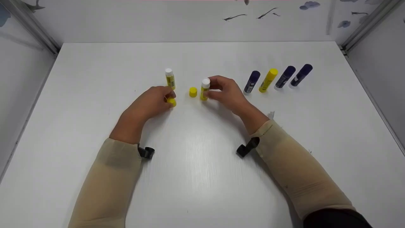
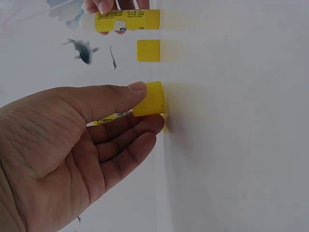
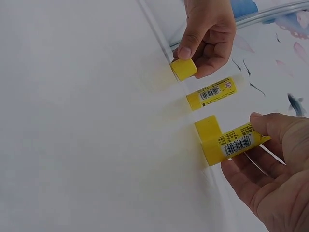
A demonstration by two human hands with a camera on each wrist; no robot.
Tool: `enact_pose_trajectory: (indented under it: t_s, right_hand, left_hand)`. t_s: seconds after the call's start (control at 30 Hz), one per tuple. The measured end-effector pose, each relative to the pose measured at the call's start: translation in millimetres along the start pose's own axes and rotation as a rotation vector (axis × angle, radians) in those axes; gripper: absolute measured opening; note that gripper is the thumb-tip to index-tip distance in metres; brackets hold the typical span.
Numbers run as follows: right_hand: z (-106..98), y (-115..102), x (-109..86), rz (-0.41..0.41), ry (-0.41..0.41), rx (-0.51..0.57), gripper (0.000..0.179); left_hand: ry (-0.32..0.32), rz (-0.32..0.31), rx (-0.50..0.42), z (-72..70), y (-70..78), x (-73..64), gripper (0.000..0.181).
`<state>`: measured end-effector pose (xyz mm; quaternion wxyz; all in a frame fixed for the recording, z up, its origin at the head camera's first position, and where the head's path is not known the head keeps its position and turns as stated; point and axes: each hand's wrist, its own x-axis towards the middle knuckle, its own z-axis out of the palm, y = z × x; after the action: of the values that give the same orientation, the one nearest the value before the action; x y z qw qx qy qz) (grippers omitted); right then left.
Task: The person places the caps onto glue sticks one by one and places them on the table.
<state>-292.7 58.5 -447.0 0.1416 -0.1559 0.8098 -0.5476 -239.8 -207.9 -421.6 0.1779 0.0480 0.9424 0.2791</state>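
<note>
My left hand (image 1: pixel 150 103) pinches a yellow glue stick cap (image 2: pixel 150 99) between thumb and fingers, low at the tabletop. Just beyond it an uncapped yellow glue stick (image 1: pixel 170 79) stands upright with its white top bare. My right hand (image 1: pixel 229 95) grips a second uncapped yellow glue stick (image 3: pixel 236 145), upright with its base at the table. Between the two hands sits another yellow cap (image 1: pixel 193 92), close to the left of the gripped stick.
At the right stand three dark blue glue sticks (image 1: pixel 252 82) and a capped yellow one (image 1: pixel 268 80) in a row. White panels (image 1: pixel 142 22) border the white table (image 1: pixel 196 177) at the back and sides.
</note>
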Motion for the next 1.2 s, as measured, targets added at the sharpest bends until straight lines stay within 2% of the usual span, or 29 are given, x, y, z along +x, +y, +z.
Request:
enact_pose_trajectory:
  t_s: [0.3,0.97,1.2]
  right_hand:
    - [0.8,2.3,2.6,-0.003,0.009,-0.01,0.034]
    - [0.6,6.4,3.1,-0.001,0.018,0.015,0.034]
    - [1.2,6.8,-0.7,0.015,0.014,0.025,0.034]
  left_hand:
    - [-0.001,-0.019,-0.008,0.2,0.3,-1.0,0.034]
    - [0.002,0.004,0.001,0.2,-1.7,1.1,0.034]
    - [0.0,-0.013,0.0,3.4,-0.4,0.5,0.034]
